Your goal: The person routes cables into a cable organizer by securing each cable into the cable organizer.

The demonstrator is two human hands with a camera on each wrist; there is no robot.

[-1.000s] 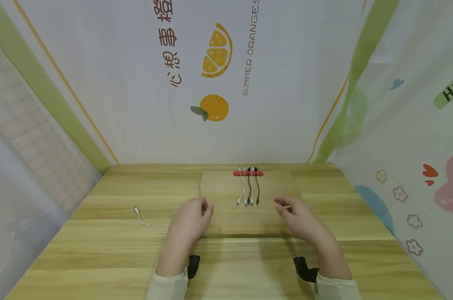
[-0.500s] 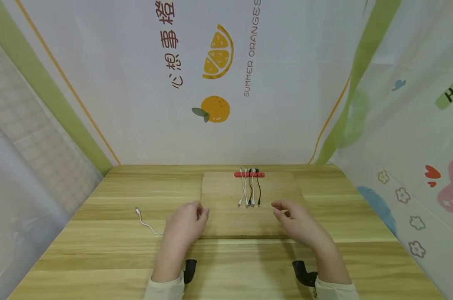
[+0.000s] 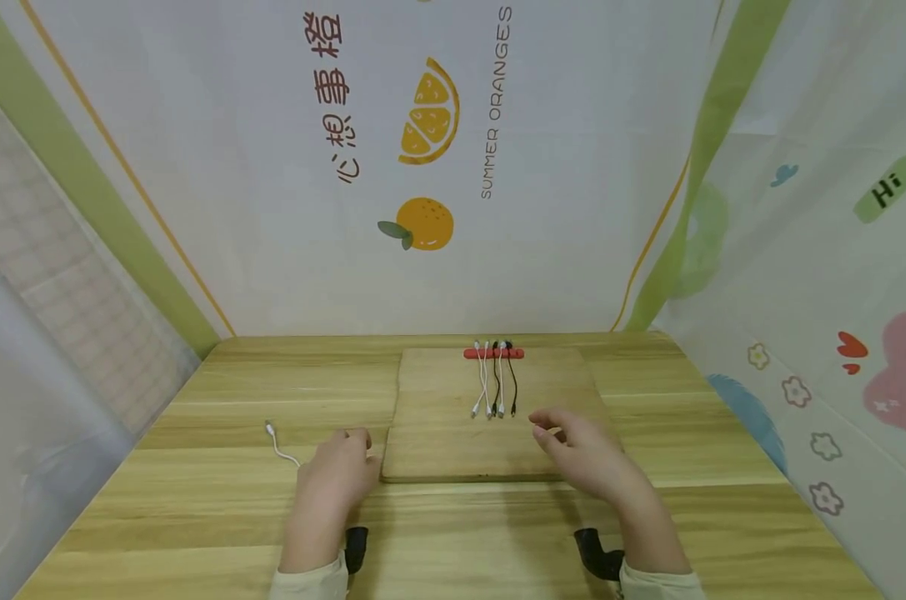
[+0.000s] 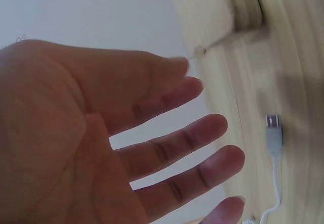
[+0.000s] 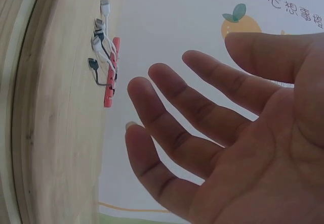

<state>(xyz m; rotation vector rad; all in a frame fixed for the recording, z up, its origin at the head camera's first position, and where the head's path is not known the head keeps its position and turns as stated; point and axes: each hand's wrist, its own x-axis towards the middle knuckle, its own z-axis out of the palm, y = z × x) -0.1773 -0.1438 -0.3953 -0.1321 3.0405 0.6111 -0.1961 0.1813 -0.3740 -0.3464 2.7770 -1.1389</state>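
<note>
My left hand [image 3: 337, 471] is over the table just left of the wooden board, its fingers relaxed and holding nothing. Beside it lies a loose white USB cable [image 3: 278, 444], partly hidden by the hand; its metal plug [image 4: 273, 122] shows in the left wrist view. My right hand [image 3: 583, 450], with loosely bent fingers and nothing in them, hovers above the board's right part. At the board's back, a red cable holder [image 3: 519, 354] carries several short white and black cables [image 3: 514, 392] running toward me. Their plugs appear in the right wrist view beside the red strip [image 5: 108, 98].
The wooden board [image 3: 437, 450] lies flat on the wood-grain table [image 3: 197, 517]. A printed white curtain [image 3: 558, 250] hangs along the table's back edge. Black curved mounts [image 3: 595, 554] stick out at both wrists near the sleeves.
My left hand has moved left off the board's corner toward the loose white cable, covering more of it. The right hand has shifted slightly inward. The cables on the board stay put.
</note>
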